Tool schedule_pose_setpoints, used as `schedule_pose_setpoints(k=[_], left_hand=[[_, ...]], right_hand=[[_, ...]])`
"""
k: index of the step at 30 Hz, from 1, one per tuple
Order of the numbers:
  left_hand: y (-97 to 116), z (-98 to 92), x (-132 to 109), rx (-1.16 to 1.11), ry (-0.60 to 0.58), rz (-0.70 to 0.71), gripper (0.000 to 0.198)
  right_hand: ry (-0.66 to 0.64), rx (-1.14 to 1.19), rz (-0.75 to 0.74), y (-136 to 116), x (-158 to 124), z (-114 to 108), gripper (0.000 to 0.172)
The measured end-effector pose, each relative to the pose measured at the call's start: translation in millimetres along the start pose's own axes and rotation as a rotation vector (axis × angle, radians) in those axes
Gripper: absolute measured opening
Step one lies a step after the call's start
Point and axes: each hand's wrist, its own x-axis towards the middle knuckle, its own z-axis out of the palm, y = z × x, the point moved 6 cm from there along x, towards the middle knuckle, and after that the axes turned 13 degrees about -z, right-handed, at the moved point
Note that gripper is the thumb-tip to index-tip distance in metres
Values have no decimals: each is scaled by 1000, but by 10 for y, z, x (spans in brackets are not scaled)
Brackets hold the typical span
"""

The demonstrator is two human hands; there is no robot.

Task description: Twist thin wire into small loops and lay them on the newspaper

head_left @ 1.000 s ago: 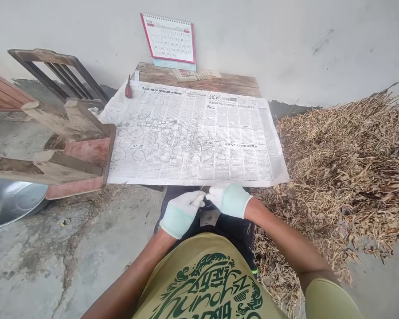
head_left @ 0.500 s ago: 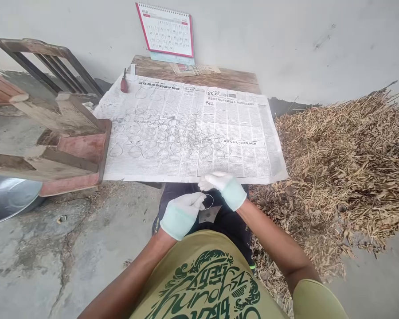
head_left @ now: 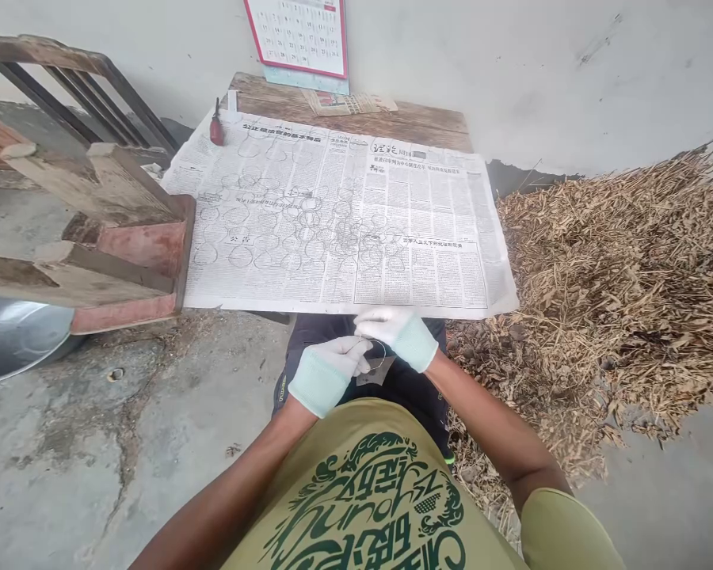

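A thin wire ring (head_left: pixel 383 348) hangs over my lap, pinched in the fingers of my left hand (head_left: pixel 331 370), which wears a white glove with a pale green cuff. My right hand (head_left: pixel 397 332), gloved the same way, is closed at the top of the ring, close to the left fingertips; whether it grips the wire is too small to tell. Beyond them, newspaper (head_left: pixel 440 277) covers the table, and many thin wire rings (head_left: pixel 241 255) lie on it, densest near the middle. A small greyish piece (head_left: pixel 373 374) rests on my lap below the ring.
A red-handled tool (head_left: pixel 216 131) lies at the newspaper's back left corner. Behind stands a calendar (head_left: pixel 300 36) on the wooden tabletop (head_left: pixel 428 125). An overturned wooden stool (head_left: pixel 136 245) and a metal basin (head_left: pixel 17 340) are at left. Dry stalks (head_left: pixel 630 293) are heaped at right.
The view has tilted down slightly, so the table sits higher in it. My right hand has come nearer the left fingertips, and both hands now meet around the top of the ring.
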Motion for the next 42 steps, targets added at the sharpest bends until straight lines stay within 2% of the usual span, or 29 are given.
schedule_pose_setpoints(k=[4,8,11,13,16,19,21,25,29,35,38,42], left_hand=[[28,-5,-6,1,-1,9,23],[98,-35,-54,-16,16,-54,20],[159,-83,-105,-10,53,-73,20],[207,-125,-131,-7,79,-51,21],[260,-187,-134,-30,113,1,26],[278,-195,-92,-60,95,46,31],[275,-175,-60,-51,77,64,30],[244,-144,-40,32,78,54,26],[191,-121,-56,20,-12,32,25],[56,-7,-2,63,-179,32,25],[42,37,22,192,-152,8,28],[139,73,-39,486,-42,4,37]], right_hand=[[90,95,-7,39,13,-44,22],[199,205,-61,16,40,-165,35],[216,243,-66,-42,-22,-211,49],[209,194,-84,-124,-117,-218,52],[174,23,-40,-188,-296,-176,38],[109,-173,32,-135,-421,-92,22],[102,-304,-10,-100,-443,-60,21],[119,-513,-188,-53,-423,-47,29],[111,-428,-305,8,-425,-44,28],[134,-302,-292,118,-457,-34,26],[164,-274,-240,180,-460,-22,24],[225,-199,-239,213,-466,-5,22]])
